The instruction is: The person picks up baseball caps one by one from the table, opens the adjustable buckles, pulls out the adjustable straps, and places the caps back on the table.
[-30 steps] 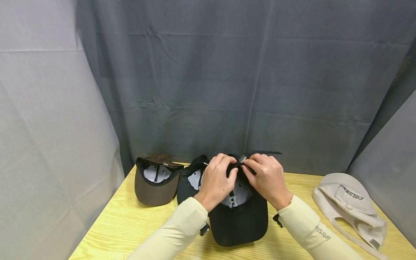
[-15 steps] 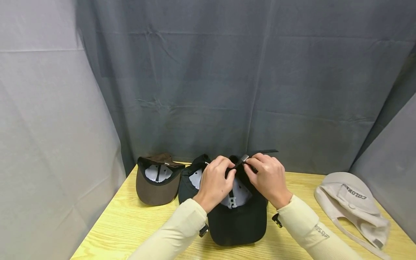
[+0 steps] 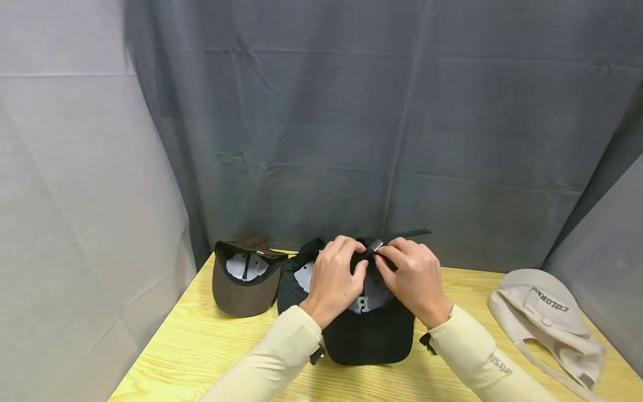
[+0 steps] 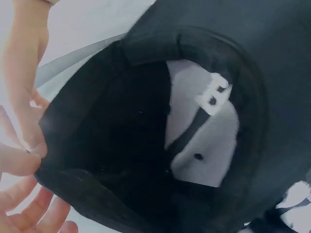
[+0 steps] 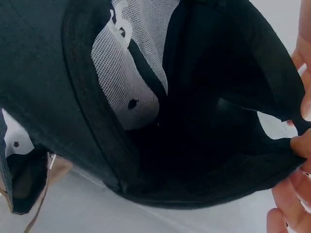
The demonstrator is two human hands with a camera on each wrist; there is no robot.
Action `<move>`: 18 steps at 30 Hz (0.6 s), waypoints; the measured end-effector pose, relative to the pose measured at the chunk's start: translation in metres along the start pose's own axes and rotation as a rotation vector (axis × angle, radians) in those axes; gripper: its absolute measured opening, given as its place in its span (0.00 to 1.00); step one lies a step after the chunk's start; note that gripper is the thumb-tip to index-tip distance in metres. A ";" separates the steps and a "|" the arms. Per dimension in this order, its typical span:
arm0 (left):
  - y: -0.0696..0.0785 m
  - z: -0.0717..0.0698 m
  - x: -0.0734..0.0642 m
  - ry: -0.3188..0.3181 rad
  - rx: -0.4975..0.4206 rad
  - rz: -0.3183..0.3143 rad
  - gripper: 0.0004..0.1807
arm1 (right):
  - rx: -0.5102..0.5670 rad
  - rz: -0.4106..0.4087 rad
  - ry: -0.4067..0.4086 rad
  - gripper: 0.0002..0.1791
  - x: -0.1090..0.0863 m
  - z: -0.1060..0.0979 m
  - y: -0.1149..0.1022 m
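A black baseball cap hangs brim down between my hands, its inside facing me in the head view. The left hand pinches the cap's back band beside the metal buckle. From the other side, the right hand pinches the strap right at that buckle. A loose black strap end sticks out behind the right fingers. Both wrist views look into the cap, where pale mesh lining and the white back of an embroidered letter show. The back opening appears in the right wrist view.
A brown cap and a dark cap, partly hidden by the left hand, lie to the left on the wooden table. A beige cap with its strap undone lies at the right. Grey cloth hangs behind.
The black cap's brim has risen a little and tipped away, and the inside looks darker. Both hands keep their grip at the buckle, with small shifts of the strap.
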State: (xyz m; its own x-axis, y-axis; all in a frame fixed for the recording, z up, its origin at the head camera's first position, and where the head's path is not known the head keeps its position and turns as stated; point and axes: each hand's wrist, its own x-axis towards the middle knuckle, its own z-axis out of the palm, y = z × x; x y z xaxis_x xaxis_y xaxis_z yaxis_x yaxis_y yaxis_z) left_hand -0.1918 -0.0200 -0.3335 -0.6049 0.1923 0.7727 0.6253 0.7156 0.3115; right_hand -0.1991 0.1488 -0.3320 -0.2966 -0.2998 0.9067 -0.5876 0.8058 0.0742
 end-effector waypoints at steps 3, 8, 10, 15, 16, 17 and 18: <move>0.004 -0.003 0.003 0.012 0.048 0.031 0.07 | 0.008 -0.015 0.011 0.09 0.002 -0.001 -0.002; 0.007 -0.005 0.002 0.011 0.114 0.038 0.07 | 0.012 -0.029 0.011 0.08 0.000 0.000 -0.003; 0.007 -0.004 0.003 0.010 0.126 0.027 0.06 | 0.016 -0.034 0.013 0.07 -0.001 0.001 -0.003; 0.007 -0.003 0.002 0.025 0.137 0.021 0.02 | 0.029 -0.039 0.033 0.07 -0.001 0.003 -0.005; 0.007 -0.002 0.002 0.031 0.140 0.022 0.03 | 0.029 -0.038 0.033 0.07 -0.001 0.003 -0.005; 0.007 -0.002 0.001 0.035 0.138 0.024 0.03 | 0.026 -0.034 0.027 0.07 -0.002 0.003 -0.005; 0.007 -0.002 0.001 0.041 0.138 0.026 0.04 | 0.022 -0.029 0.020 0.05 -0.002 0.003 -0.005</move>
State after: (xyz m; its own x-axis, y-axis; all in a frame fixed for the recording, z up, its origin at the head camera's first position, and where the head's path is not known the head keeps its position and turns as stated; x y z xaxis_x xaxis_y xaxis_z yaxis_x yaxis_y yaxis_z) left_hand -0.1870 -0.0163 -0.3299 -0.5669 0.1869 0.8023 0.5651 0.7968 0.2137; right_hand -0.1979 0.1438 -0.3354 -0.2641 -0.3125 0.9125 -0.6124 0.7852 0.0917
